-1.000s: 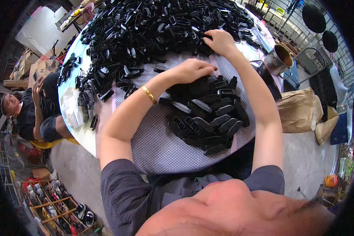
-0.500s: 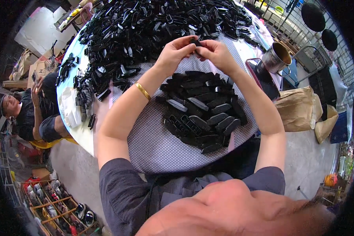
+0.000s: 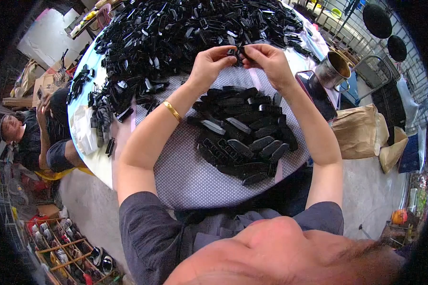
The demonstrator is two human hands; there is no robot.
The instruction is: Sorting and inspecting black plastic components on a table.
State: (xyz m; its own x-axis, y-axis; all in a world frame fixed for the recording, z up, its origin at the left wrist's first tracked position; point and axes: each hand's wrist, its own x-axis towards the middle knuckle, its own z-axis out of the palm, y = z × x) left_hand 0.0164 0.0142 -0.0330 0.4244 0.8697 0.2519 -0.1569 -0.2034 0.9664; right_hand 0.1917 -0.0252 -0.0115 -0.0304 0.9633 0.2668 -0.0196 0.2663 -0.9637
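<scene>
1. A small black plastic part (image 3: 238, 51), glossy and narrow, is pinched between the fingertips of the left hand (image 3: 211, 64) and right hand (image 3: 268, 59), raised above the table (image 3: 185, 175).
2. Beneath lies a neat pile of black oblong pieces (image 3: 242, 135); beyond, a loose heap of black parts (image 3: 185, 28).
3. The round table wears a dotted grey cloth; a metal pot (image 3: 332, 70) stands at its right edge, over concrete floor.

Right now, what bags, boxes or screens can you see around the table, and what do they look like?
Crumpled brown paper bag: on the floor right of the table, bulging.
Smaller tan paper bag: just right of it.
Flat dark phone with pink edge: on the table's right side beside a metal cup, screen dark.
</scene>
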